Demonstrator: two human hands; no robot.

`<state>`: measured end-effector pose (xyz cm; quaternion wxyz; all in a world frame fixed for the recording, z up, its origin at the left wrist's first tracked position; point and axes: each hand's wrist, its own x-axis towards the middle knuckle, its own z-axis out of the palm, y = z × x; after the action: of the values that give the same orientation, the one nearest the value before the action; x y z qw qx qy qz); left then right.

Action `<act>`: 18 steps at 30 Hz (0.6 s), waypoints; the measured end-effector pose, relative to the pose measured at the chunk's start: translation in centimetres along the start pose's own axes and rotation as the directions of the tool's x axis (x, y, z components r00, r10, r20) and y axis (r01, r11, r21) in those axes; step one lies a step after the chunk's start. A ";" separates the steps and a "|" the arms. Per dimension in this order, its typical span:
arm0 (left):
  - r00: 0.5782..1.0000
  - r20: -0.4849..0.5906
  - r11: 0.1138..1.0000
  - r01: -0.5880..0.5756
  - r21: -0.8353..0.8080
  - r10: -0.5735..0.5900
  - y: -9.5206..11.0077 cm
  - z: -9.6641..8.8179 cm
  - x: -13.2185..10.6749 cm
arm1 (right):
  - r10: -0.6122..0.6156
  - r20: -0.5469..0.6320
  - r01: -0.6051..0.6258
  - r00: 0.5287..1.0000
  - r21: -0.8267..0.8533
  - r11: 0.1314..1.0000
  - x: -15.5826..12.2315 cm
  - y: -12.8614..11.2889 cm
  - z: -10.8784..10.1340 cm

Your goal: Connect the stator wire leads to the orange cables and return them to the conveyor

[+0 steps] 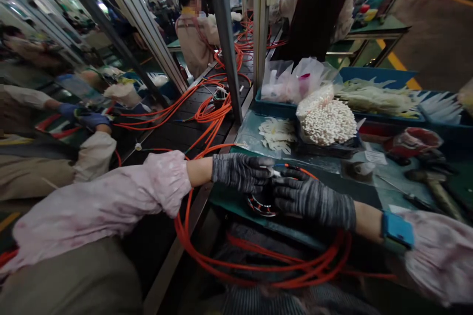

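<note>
My left hand (pixel 242 172) and my right hand (pixel 312 200), both in grey striped gloves, meet over the green work surface. Their fingertips pinch a small white piece (pixel 273 172) from either side; its exact kind is too small to make out. An orange cable (pixel 307 173) with a blue stretch near its end runs behind my right fingers. Just below the fingers sits a dark round part (pixel 259 205) with orange-red marks along its rim, partly covered by my hands. Loops of orange cable (pixel 221 266) hang in front of the bench edge.
A bundle of white sticks (pixel 328 123), a pile of pale strips (pixel 277 134) and a blue bin (pixel 377 76) stand behind my hands. A hammer (pixel 439 192) lies right. Coiled orange cables (pixel 218 108) lie on the conveyor past a metal post (pixel 226 34). A co-worker's gloved hands (pixel 86 117) are left.
</note>
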<state>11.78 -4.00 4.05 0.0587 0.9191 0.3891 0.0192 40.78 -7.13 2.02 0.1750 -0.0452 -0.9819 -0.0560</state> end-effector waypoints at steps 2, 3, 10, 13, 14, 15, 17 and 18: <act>0.999 0.000 0.998 0.036 -0.044 -0.036 -0.6 0.6 -0.6 | 0.012 -0.073 -0.013 0.997 -0.016 1.000 -0.5 -0.6 0.6; 0.998 0.003 0.995 0.057 -0.076 -0.057 -0.8 1.1 -1.0 | 0.011 -0.104 -0.013 0.995 -0.014 1.000 -0.8 -0.9 0.8; 0.999 -0.045 0.966 -0.040 -0.255 0.029 -1.5 4.7 -3.2 | 0.026 -0.152 -0.029 0.988 -0.013 1.000 -1.5 -1.3 1.0; 0.990 -0.071 0.961 -0.134 -0.243 0.120 -2.1 4.0 -2.7 | 0.019 -0.147 -0.020 0.989 -0.010 1.000 -1.3 -1.1 0.6; 0.983 -0.043 0.958 -0.181 -0.224 0.176 -2.4 3.6 -2.5 | 0.011 -0.146 -0.012 0.989 -0.010 1.000 -1.2 -1.1 0.4; 0.974 0.003 0.953 -0.221 -0.206 0.227 -2.7 3.2 -2.3 | 0.005 -0.143 -0.007 0.990 -0.013 1.000 -1.2 -1.1 0.3; 0.958 0.090 0.950 -0.251 -0.186 0.271 -3.3 2.8 -2.2 | 0.006 -0.137 -0.010 0.991 -0.029 1.000 -1.2 -1.2 0.3; 0.960 0.112 0.955 -0.235 -0.179 0.257 -3.5 2.9 -2.2 | 0.014 -0.133 -0.019 0.991 -0.038 0.999 -1.2 -1.4 0.3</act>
<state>7.97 -3.45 0.79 0.1575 0.9516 0.2637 -0.0034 41.62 -8.54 1.18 0.2394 -0.0531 -0.9664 -0.0768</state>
